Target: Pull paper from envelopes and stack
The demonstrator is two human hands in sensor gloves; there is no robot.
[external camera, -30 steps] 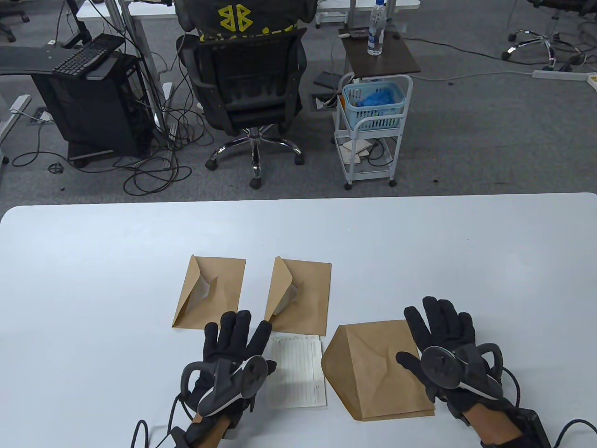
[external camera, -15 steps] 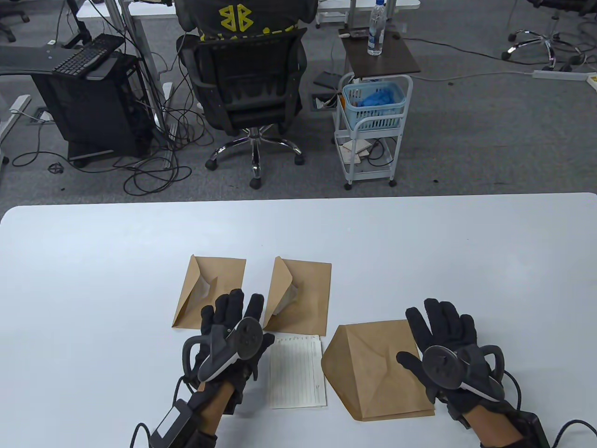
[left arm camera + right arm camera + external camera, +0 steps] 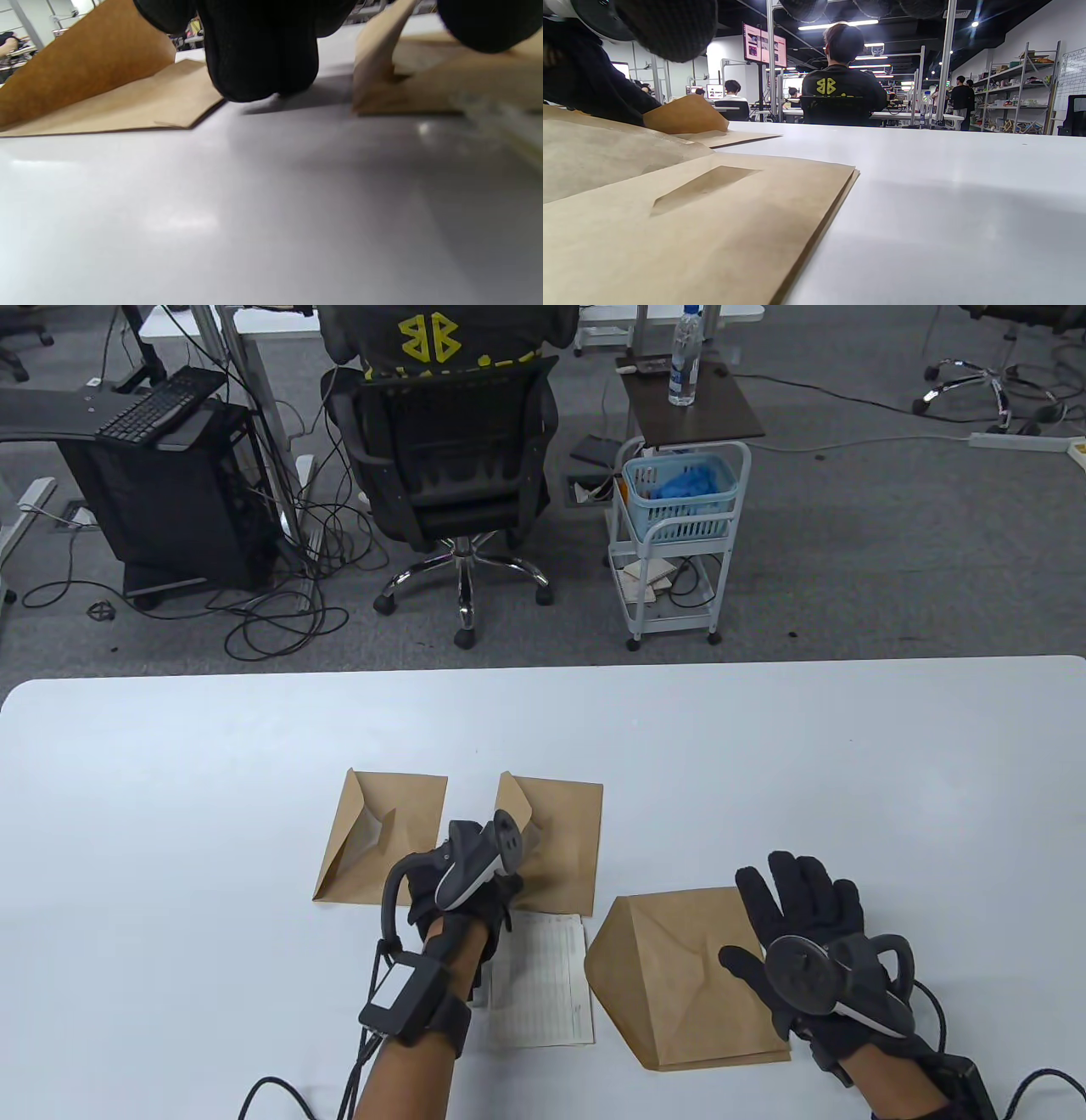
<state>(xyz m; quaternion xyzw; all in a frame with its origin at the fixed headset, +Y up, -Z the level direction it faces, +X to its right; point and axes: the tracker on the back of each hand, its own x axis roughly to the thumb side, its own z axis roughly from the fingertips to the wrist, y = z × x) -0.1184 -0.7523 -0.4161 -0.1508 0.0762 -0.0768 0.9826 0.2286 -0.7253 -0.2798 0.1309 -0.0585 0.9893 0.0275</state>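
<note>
Three brown envelopes lie on the white table [image 3: 170, 780]: a far-left one [image 3: 382, 836], a middle one [image 3: 564, 840] and a larger near-right one [image 3: 679, 976]. A lined paper sheet [image 3: 547, 984] lies flat between my hands. My left hand [image 3: 475, 882] is at the raised flap of the middle envelope, its fingers hidden under the tracker. In the left wrist view that flap [image 3: 382, 55] stands between my fingers [image 3: 263, 55] and thumb, which are apart and hold nothing. My right hand [image 3: 797, 916] rests flat and spread on the right part of the near-right envelope [image 3: 691, 212].
Beyond the table's far edge are an office chair [image 3: 450, 458] with a seated person, a white cart [image 3: 679, 526] with a blue basket, a computer tower and floor cables. The left wrist view shows bare table [image 3: 254, 212] under my left hand.
My left hand lifted off the lined sheet and moved forward and right to the middle envelope's flap, turning its back upward. My right hand stayed on the near-right envelope.
</note>
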